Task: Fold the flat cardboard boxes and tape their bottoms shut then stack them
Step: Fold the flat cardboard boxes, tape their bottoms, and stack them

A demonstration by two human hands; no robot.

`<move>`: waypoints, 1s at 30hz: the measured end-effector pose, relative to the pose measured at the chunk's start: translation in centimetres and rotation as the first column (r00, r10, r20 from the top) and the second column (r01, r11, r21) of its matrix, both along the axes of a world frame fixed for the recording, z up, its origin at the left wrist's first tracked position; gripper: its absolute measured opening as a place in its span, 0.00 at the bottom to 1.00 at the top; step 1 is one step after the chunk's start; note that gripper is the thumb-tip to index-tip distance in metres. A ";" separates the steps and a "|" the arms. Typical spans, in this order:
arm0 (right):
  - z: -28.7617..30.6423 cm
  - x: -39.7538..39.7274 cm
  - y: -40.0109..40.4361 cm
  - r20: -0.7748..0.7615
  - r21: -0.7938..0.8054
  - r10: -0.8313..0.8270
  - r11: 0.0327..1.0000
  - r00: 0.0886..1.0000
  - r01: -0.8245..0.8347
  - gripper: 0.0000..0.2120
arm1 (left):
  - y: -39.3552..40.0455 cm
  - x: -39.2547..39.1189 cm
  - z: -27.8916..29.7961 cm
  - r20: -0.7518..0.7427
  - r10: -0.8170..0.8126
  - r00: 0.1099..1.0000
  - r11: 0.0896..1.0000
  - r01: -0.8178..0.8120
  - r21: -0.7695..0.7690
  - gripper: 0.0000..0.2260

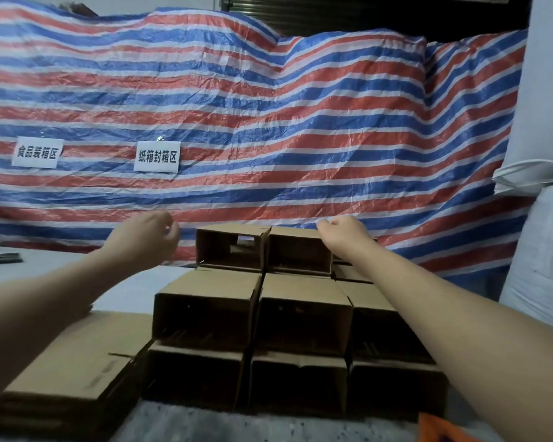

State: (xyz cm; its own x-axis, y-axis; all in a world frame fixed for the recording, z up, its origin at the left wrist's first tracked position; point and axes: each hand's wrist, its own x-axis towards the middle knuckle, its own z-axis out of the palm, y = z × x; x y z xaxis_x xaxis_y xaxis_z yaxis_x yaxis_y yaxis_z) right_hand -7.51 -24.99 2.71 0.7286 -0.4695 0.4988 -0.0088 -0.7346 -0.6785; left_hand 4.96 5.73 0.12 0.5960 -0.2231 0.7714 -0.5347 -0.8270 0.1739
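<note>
Both hands reached over the stacked boxes.
The left hand (147, 237) hung loosely curled, holding nothing; the right hand (342, 232) touched the top right box (299, 253). The stack of folded boxes (288, 314) stood beside flat cardboard (74, 362), before a striped tarp (237, 106).

Two bare forearms were in view, no sleeves visible. The left hand (147, 232) and right hand (345, 232) wore no gloves; any rings or watch could not be made out.
</note>
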 end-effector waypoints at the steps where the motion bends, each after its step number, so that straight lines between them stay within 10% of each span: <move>1: -0.3 -0.9 0.5 0.002 -0.010 0.009 1.000 1.000 -0.009 0.19 | 2.0 -0.2 -1.3 -0.036 0.035 0.999 0.999 -0.035 -0.008 0.13; 13: -4.5 -4.5 4.4 -0.113 -0.026 0.040 0.999 0.993 -0.044 0.20 | 9.5 -1.3 -18.8 -0.545 0.362 0.756 0.892 -0.111 0.439 0.36; 21: -6.2 -3.9 5.2 -0.207 -0.049 0.109 0.991 0.972 -0.122 0.19 | 9.8 -1.7 -21.0 -0.413 0.429 0.803 0.804 -0.132 0.580 0.41; 30: -6.7 -4.3 7.0 -0.195 -0.015 0.189 0.981 0.963 -0.195 0.18 | 10.2 -4.8 -18.5 -0.419 0.232 0.878 0.927 -0.069 0.369 0.19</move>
